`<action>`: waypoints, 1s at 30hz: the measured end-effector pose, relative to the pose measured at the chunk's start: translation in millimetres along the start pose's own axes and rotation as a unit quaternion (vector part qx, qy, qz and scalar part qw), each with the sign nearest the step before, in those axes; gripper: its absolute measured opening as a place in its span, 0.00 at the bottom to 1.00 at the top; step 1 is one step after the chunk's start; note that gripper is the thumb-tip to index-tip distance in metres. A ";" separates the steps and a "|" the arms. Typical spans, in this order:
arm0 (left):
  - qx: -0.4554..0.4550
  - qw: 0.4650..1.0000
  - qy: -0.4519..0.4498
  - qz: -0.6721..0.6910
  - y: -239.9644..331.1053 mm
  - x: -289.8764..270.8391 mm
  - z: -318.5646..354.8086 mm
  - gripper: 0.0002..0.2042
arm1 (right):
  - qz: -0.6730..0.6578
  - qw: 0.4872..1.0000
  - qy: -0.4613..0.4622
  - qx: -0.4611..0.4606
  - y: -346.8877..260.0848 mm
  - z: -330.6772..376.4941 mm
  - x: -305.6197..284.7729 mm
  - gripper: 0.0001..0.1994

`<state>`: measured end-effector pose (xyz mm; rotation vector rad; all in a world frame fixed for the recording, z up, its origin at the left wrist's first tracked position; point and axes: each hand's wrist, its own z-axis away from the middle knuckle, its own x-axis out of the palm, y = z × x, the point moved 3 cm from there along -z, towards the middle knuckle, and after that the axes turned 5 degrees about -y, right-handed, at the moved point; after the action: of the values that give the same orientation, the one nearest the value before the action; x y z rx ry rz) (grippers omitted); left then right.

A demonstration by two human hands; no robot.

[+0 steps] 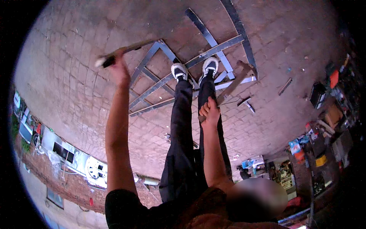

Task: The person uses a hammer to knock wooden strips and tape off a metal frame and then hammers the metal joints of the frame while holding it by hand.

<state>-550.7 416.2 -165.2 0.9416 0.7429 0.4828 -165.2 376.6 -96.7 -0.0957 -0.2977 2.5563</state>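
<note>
Down on the brick-paved floor (68, 72) lies a big metal frame (215, 50), made of flat bars that look dark with a bluish shine, long ones crossed by shorter ones. Two white-and-dark sneakers (179, 71) are right in among those bars, with dark trousers (179, 152) above them.

Left hand (119, 70) is up on the left, reached well out, fingers wrapped round a long brownish tool (134, 47). It's got a pale rounded end and a black section by the grip, and the far end points at a corner of the frame. The hand's pretty blurry, so I can't tell exactly what kind of tool it is, or if its tip touches the metal.

Right hand (209, 112) is lower, in front of the right leg, curled tight around a long-handled hammer (231, 89). Its head sits over the frame's right-hand corner in the view; can't say whether it's touching.

Just right of that hammer, a smaller T-shaped tool (250, 107) lies on the floor, dark across the top with a lighter handle. Further right is a short bar (285, 86), then a pile of clutter with a yellow box (321, 160) in it.
</note>
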 end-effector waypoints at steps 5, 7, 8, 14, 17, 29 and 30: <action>-0.107 0.875 0.372 0.290 -45.8 -90.5 -13.6 0.20 | 0.055 0.995 -0.050 0.059 6.5 6.1 1.4 0.19; -0.125 0.916 0.330 0.189 -53.6 -92.2 -1.6 0.22 | 0.067 0.993 -0.064 0.073 2.9 15.0 0.6 0.19; -0.141 0.895 0.316 0.283 -57.8 -85.2 4.0 0.24 | 0.081 0.991 -0.057 0.085 0.1 20.8 -1.7 0.19; -0.231 0.903 0.079 0.353 -37.0 51.8 43.7 0.22 | 0.095 0.990 -0.039 0.094 -27.8 59.0 -25.8 0.17; -0.241 0.900 0.036 0.360 -0.5 136.9 57.9 0.25 | 0.097 0.990 -0.017 0.097 -42.4 70.2 -39.9 0.18; -0.349 0.905 0.018 0.244 69.0 166.5 -35.8 0.30 | 0.011 0.996 -0.037 0.084 -85.0 60.1 -53.0 0.18; -0.411 0.877 0.052 0.243 62.6 155.0 -39.7 0.30 | 0.017 0.996 -0.027 0.085 -85.4 57.9 -53.1 0.18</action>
<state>-481.8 572.7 -181.6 0.2769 0.3120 1.1897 -83.2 406.8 -20.3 0.0321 -0.0986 2.6085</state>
